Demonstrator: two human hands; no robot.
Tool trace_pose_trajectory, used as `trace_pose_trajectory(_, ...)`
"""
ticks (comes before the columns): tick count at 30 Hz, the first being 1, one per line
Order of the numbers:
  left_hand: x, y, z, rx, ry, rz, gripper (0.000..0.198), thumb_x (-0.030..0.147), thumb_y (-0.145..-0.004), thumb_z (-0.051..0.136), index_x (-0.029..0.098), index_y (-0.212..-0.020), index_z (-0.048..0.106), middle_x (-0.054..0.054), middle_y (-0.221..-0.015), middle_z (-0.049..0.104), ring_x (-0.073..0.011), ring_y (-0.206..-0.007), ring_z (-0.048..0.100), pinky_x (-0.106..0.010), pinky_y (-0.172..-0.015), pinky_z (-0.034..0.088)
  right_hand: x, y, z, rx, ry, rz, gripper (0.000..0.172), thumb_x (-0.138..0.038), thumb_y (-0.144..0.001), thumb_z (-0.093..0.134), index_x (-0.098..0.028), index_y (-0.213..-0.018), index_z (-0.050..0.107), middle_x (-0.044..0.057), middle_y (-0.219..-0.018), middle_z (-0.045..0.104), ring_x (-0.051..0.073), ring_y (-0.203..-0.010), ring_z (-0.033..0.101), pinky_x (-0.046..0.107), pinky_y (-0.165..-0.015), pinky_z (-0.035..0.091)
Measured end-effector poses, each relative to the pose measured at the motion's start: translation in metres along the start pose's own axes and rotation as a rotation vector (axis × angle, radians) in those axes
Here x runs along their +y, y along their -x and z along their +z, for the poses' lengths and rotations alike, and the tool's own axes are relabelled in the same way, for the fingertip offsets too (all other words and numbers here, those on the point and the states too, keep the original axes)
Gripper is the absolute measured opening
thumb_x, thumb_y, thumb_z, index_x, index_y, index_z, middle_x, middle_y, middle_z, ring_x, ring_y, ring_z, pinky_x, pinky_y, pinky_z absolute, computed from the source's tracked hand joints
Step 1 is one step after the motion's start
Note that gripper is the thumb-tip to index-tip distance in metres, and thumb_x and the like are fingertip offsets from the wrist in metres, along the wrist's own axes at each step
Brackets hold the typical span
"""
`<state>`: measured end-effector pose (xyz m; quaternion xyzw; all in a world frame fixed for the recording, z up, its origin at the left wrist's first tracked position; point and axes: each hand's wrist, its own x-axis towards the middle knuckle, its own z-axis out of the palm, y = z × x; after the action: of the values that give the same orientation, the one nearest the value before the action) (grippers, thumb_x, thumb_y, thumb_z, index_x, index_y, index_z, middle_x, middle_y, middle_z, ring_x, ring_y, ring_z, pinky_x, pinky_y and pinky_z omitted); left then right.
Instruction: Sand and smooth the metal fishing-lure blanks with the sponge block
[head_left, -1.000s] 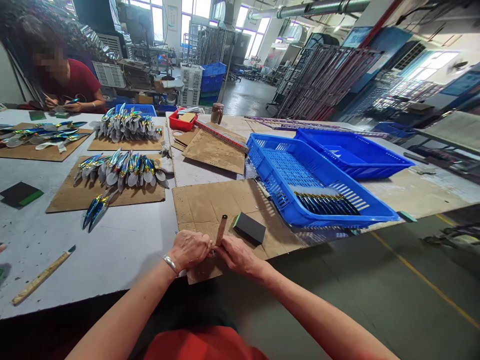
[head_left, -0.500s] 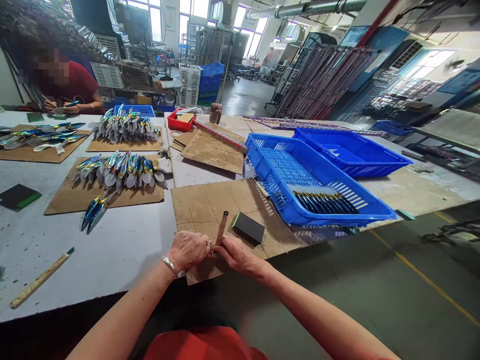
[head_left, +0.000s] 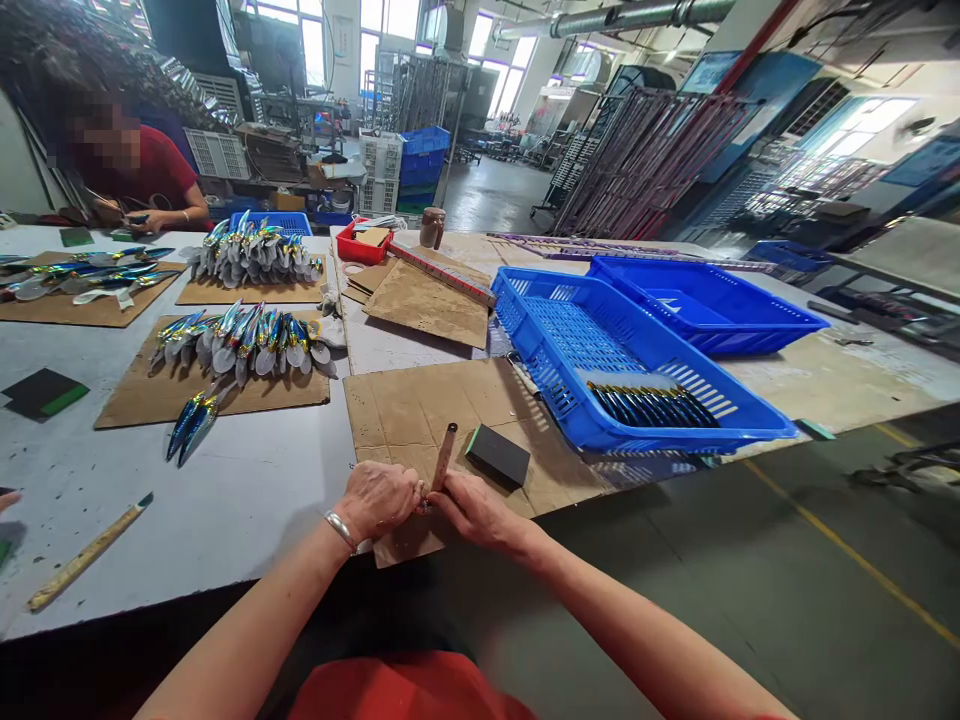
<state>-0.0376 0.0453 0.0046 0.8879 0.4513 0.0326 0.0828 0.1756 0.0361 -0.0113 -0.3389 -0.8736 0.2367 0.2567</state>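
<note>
My left hand (head_left: 382, 500), with a bracelet on the wrist, is closed around something small that the fingers mostly hide. My right hand (head_left: 474, 508) meets it at the fingertips and grips a slim, flat brown tool (head_left: 443, 458). The tool's upper end has a dark hole and points up; its lower end is hidden between the hands. Both hands are over the near edge of a cardboard sheet (head_left: 405, 405). Just right of the tool lies a black sanding block (head_left: 498, 457) with a green edge.
Shiny fishing lures (head_left: 244, 340) are piled on cardboard at the left, with two blue lures (head_left: 193, 425) in front. A wooden-handled tool (head_left: 90, 552) lies nearer me. At right, a blue basket (head_left: 555, 390) holds a row of dark lures. A co-worker (head_left: 169, 175) sits far left.
My hands and the brown tool keep almost the same position. The co-worker's hands have shifted, and another person's fingertips have come in at the left edge.
</note>
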Motion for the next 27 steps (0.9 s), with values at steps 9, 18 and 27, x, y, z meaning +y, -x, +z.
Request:
trace_pose_trajectory(9,-0.002,0.0,0.002,-0.012,-0.023,0.029,0.037,0.037,-0.101,0.04,0.016,-0.089,0.068,-0.012,-0.08,0.073,-0.0261,-0.072,0.071,-0.031,-0.057,0.044,-0.011,-0.011,-0.011,-0.173,0.115,0.081,0.018,-0.016,-0.101,0.055,-0.021,-0.086,0.046,0.003,-0.083,0.059,0.019,-0.072,0.053,0.029,-0.065,0.039)
trace_pose_trajectory(18,-0.002,0.0,0.003,0.011,0.003,0.018,0.041,0.035,-0.102,0.035,0.016,-0.087,0.067,-0.013,-0.08,0.072,-0.0257,-0.071,0.07,-0.031,-0.058,0.045,-0.004,-0.003,0.001,-0.064,0.163,0.014,0.011,-0.021,-0.105,0.046,-0.019,-0.095,0.05,0.009,-0.09,0.064,0.022,-0.077,0.058,0.032,-0.07,0.044)
trace_pose_trajectory(27,-0.003,0.0,0.002,-0.03,0.0,0.014,0.035,0.035,-0.1,0.04,0.017,-0.089,0.067,-0.012,-0.082,0.073,-0.0236,-0.073,0.07,-0.03,-0.06,0.046,-0.007,-0.007,-0.006,-0.147,0.114,0.048,0.015,-0.02,-0.102,0.051,-0.021,-0.088,0.046,0.005,-0.086,0.061,0.019,-0.073,0.056,0.03,-0.068,0.043)
